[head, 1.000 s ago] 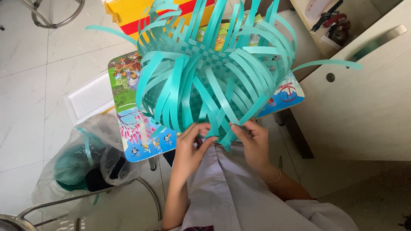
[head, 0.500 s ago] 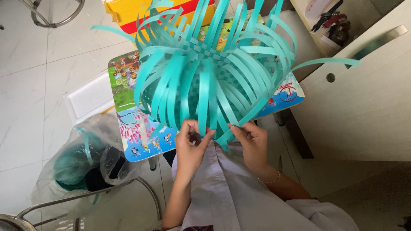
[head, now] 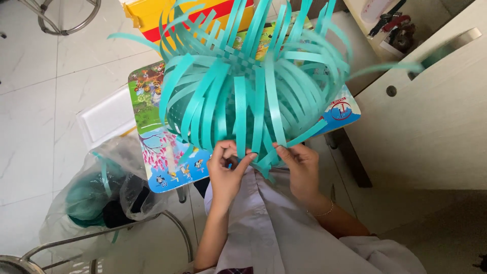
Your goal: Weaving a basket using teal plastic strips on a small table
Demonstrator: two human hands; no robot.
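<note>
Left hand (head: 227, 167) and right hand (head: 299, 165) pinch teal strips at the near edge of the half-woven basket (head: 253, 96), seemingly resting on the colourful counter (head: 152, 132); plastic bag (head: 96, 198) lies left.

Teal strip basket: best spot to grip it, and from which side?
Grip the basket by its near lower edge, coming from the person's side, as the left hand and right hand do. The woven middle is firm; the loose strips splay outward and would likely bend.
</note>
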